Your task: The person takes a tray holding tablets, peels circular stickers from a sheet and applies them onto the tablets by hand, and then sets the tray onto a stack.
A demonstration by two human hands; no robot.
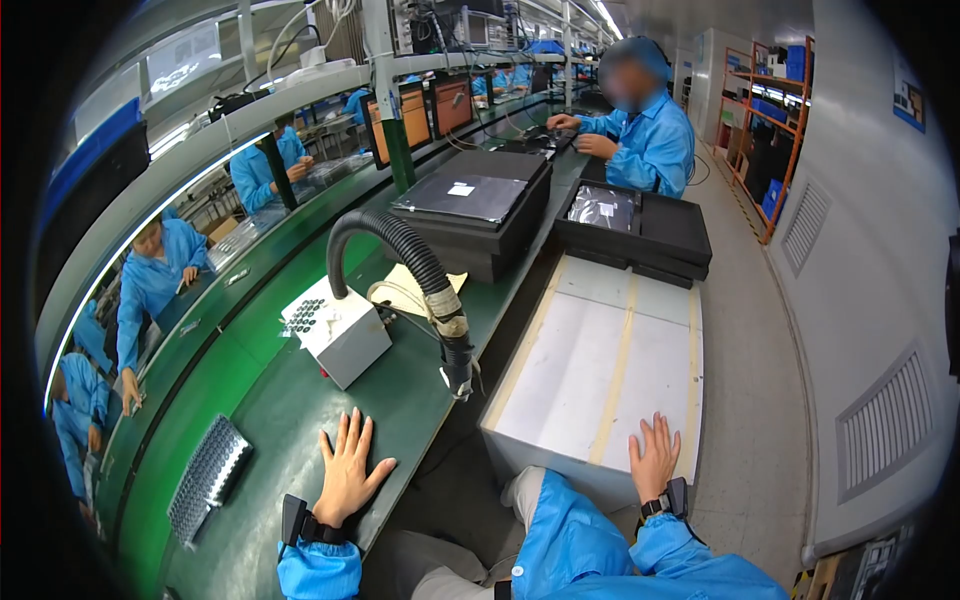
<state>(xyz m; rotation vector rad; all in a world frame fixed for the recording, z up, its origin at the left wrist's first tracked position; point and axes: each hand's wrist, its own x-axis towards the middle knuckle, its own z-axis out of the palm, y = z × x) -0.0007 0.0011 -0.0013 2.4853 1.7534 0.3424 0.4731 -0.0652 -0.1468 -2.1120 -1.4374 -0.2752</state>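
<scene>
Blue smock (570, 530) up close, hands holding nothing

Left hand (346, 468) flat on the green table (275, 430), fingers spread; bumpy silvery strip (210, 476) lies off its left, long axis slanting away. Right hand (653, 462) is way farther, fingers apart on the white box (577, 390).

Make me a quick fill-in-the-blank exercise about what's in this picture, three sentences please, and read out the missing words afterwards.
1. The left hand lies palm ____ on the green bench.
2. The right hand rests on a taped surface whose main colour is ____.
3. The ribbed hose rising from the small box is mainly coloured ____.

Missing words: down; white; black.
</scene>
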